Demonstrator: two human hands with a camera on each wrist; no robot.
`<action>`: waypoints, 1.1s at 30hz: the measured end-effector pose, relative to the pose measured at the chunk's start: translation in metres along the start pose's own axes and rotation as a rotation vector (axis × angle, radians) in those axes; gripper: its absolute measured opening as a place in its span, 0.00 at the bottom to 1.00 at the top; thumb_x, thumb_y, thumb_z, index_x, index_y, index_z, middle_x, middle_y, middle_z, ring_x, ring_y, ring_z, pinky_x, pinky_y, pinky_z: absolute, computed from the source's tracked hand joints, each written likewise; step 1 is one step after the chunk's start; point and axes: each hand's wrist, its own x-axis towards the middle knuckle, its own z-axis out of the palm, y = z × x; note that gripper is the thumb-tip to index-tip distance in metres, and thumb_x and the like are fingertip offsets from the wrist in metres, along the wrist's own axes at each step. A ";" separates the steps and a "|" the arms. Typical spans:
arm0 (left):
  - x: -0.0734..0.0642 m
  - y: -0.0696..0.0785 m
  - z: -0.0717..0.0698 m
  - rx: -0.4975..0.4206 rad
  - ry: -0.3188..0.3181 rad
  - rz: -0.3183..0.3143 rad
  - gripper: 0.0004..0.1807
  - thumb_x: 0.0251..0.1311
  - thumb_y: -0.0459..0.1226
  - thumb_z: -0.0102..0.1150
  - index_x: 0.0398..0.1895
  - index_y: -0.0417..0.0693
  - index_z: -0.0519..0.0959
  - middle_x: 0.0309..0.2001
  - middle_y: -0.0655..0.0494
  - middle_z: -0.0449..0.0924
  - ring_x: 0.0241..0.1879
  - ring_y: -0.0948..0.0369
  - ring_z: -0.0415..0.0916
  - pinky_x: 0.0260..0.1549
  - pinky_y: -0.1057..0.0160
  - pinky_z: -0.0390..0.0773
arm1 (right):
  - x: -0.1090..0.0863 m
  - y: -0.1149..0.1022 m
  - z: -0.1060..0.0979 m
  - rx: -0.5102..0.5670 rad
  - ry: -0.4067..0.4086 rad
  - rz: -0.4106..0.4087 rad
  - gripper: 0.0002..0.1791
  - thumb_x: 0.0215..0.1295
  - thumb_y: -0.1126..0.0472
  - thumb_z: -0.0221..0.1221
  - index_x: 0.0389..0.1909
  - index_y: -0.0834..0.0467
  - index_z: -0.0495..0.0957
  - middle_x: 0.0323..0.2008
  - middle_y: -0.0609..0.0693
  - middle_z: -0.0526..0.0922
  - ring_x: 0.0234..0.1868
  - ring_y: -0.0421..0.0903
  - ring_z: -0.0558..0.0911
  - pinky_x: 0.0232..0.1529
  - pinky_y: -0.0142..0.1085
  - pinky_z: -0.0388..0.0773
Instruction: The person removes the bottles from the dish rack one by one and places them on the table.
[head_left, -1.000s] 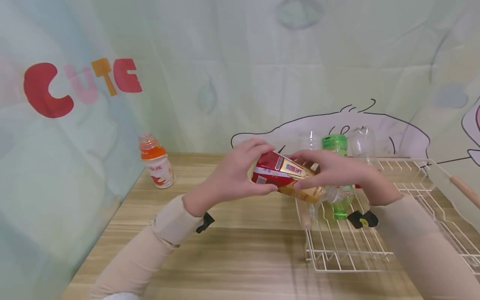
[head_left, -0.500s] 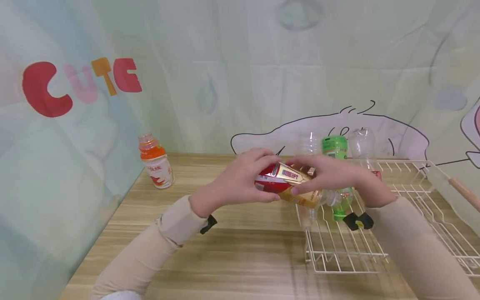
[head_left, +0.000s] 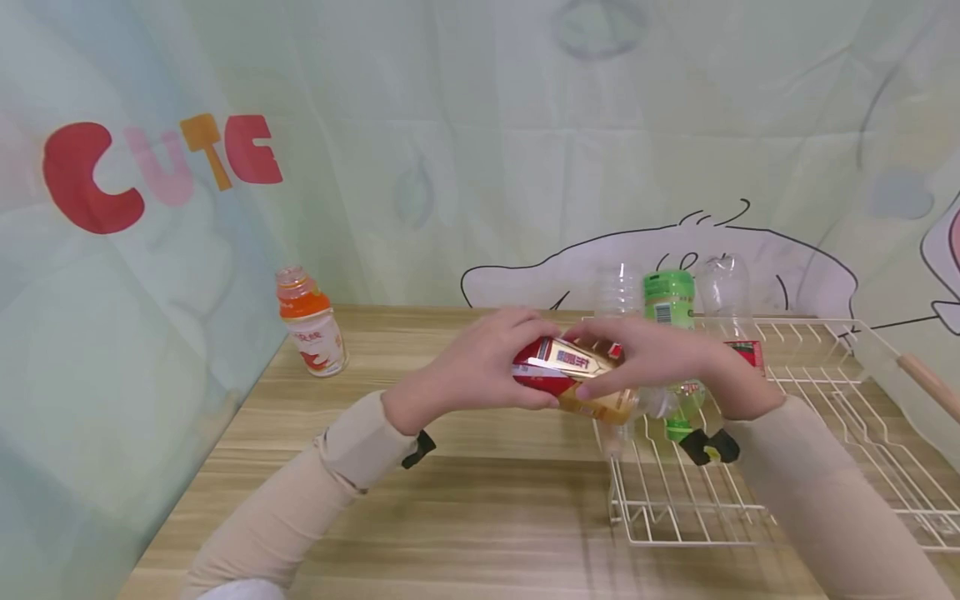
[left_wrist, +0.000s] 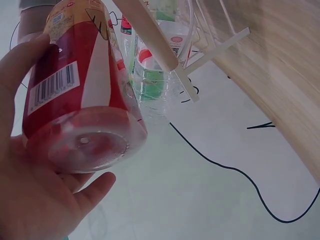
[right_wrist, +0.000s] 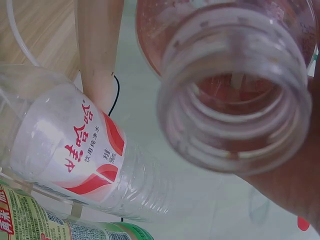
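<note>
Both hands hold a plastic bottle (head_left: 573,360) with a red and gold label, lying nearly sideways at the rack's left end. My left hand (head_left: 487,364) grips its red base end; the left wrist view shows the clear bottom of the bottle (left_wrist: 75,85) above the palm. My right hand (head_left: 660,358) curls over the gold upper part from above. The capless neck (right_wrist: 230,55) points right, toward the right wrist camera. Just beyond the right hand, a green-labelled bottle (head_left: 670,292) stands neck down in the rack, beside a clear bottle (head_left: 618,287) with a white and red label (right_wrist: 70,140).
A white wire rack (head_left: 693,544) with wooden handles (head_left: 930,383) covers the right side of the wooden table (head_left: 450,517). Another clear bottle (head_left: 723,287) leans at its back. Far left, an orange and white bottle (head_left: 318,342) stands upright by the printed curtain (head_left: 360,167).
Both hands have lowered the red and gold bottle a little, and the left hand has shifted slightly right. The grip of both hands stays on it.
</note>
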 end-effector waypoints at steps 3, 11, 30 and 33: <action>0.000 0.000 0.000 -0.011 -0.019 0.004 0.37 0.45 0.52 0.73 0.60 0.50 0.74 0.57 0.56 0.74 0.55 0.61 0.69 0.50 0.61 0.74 | 0.000 -0.001 0.002 -0.009 -0.001 -0.002 0.37 0.55 0.46 0.67 0.63 0.57 0.68 0.47 0.49 0.78 0.44 0.47 0.77 0.40 0.38 0.79; 0.002 0.001 0.001 0.007 -0.070 0.031 0.37 0.46 0.50 0.71 0.62 0.51 0.73 0.54 0.58 0.76 0.50 0.62 0.71 0.46 0.64 0.74 | 0.001 -0.002 0.006 -0.014 0.005 0.015 0.35 0.54 0.46 0.69 0.60 0.56 0.70 0.46 0.48 0.78 0.45 0.46 0.76 0.40 0.37 0.80; -0.002 -0.001 0.001 -0.027 -0.049 -0.067 0.33 0.46 0.48 0.73 0.57 0.49 0.74 0.54 0.57 0.75 0.50 0.61 0.70 0.44 0.64 0.76 | -0.008 -0.002 -0.003 -0.033 0.116 -0.006 0.35 0.59 0.48 0.66 0.65 0.57 0.68 0.53 0.51 0.79 0.51 0.48 0.78 0.48 0.41 0.77; -0.003 -0.003 0.000 -0.017 -0.023 -0.059 0.33 0.45 0.47 0.73 0.57 0.49 0.75 0.53 0.57 0.75 0.49 0.61 0.71 0.43 0.64 0.76 | -0.013 0.000 -0.010 -0.035 0.178 -0.029 0.33 0.60 0.51 0.65 0.65 0.56 0.68 0.54 0.52 0.79 0.52 0.48 0.79 0.49 0.43 0.77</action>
